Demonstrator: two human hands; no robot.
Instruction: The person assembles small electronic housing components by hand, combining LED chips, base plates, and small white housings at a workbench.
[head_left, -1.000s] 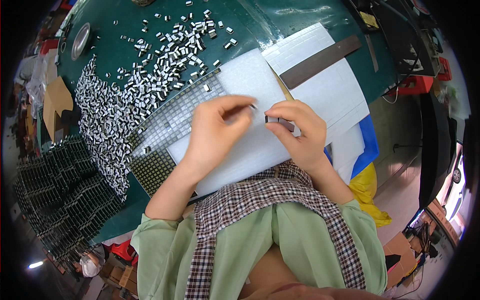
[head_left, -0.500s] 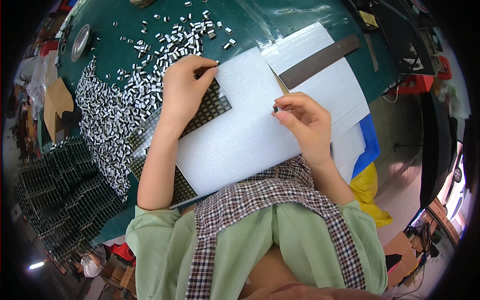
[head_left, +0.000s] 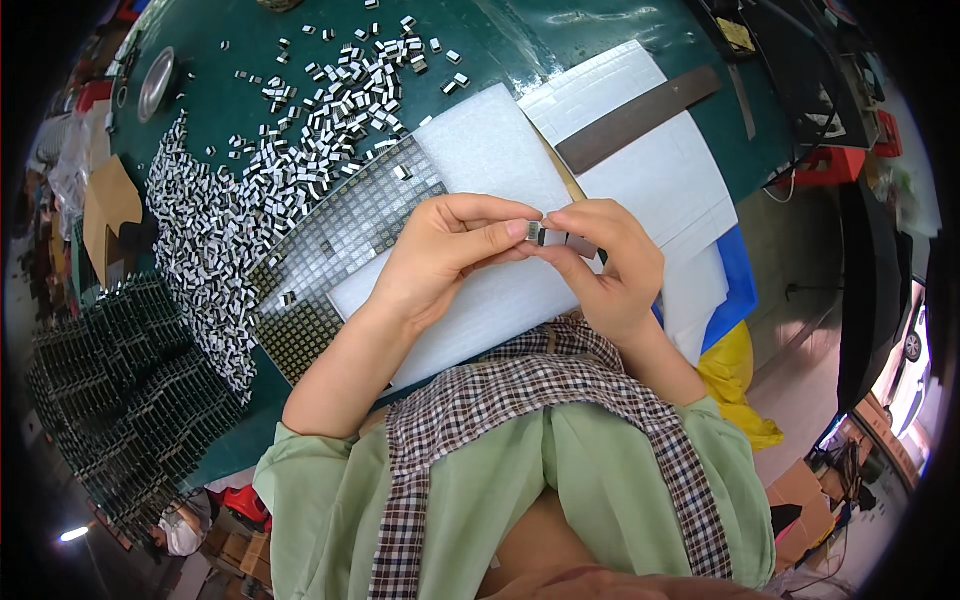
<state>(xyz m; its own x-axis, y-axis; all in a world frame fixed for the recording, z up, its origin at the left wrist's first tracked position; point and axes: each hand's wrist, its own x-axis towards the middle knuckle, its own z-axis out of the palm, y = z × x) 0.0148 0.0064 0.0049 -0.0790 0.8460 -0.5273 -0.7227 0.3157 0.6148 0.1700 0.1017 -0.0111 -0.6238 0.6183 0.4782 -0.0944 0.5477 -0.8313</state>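
My left hand (head_left: 440,250) and my right hand (head_left: 615,255) meet fingertip to fingertip above a white foam sheet (head_left: 470,310). Pinched between left thumb and fingers is a small silver-and-black block-shaped part (head_left: 535,233). The right thumb and fingertips are closed on its dark end; whether that end is a separate piece cannot be made out. Left of the foam lies a panel (head_left: 350,215) covered in a grid of small squares, pale over much of it and dark with gold marks at the near end. A few loose blocks rest on it.
Loose silver-and-black blocks (head_left: 210,230) are heaped across the green table (head_left: 490,50). Stacked dark circuit-board strips (head_left: 120,380) stand at the left, near a round metal dish (head_left: 157,85). A dark brown bar (head_left: 640,120) lies over white sheets (head_left: 665,165) at the right.
My left hand has moved right and nearer, from the panel to my right hand, uncovering the panel's pale squares. A silver block now shows in its fingertips. My right hand has stayed nearly in place.
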